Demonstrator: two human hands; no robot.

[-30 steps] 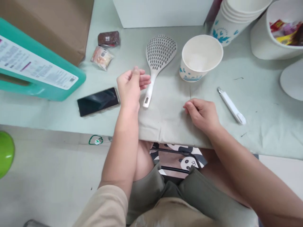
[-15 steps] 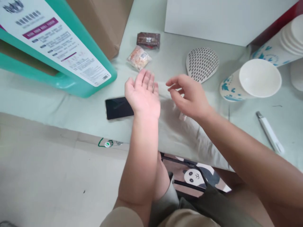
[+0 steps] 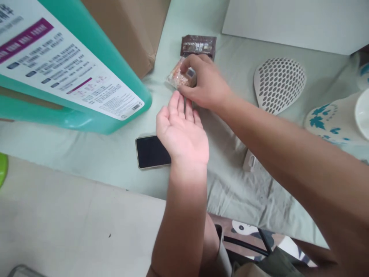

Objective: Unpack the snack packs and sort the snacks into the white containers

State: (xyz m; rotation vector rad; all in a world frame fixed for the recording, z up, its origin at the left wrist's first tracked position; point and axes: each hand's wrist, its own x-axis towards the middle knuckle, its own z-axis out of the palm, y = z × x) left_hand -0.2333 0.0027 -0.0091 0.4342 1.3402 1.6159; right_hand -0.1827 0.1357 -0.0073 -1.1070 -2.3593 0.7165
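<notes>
On the pale cloth, just beside a brown packet, lay a clear snack packet. The right hand curved narrowly over it; whether the fingers gripped, I could not tell. The left hand, palm up, fingers extended, partly hid the phone.

1. A clear plastic snack packet lies on the pale green tablecloth, just nearer than a dark brown rectangular packet.
2. A black rectangular phone lies nearer, left of the left hand.
3. A green plastic jug is at left, before a brown cardboard box.
4. A white perforated plastic skimmer lies right of both packets, left of a white paper cup.
</notes>
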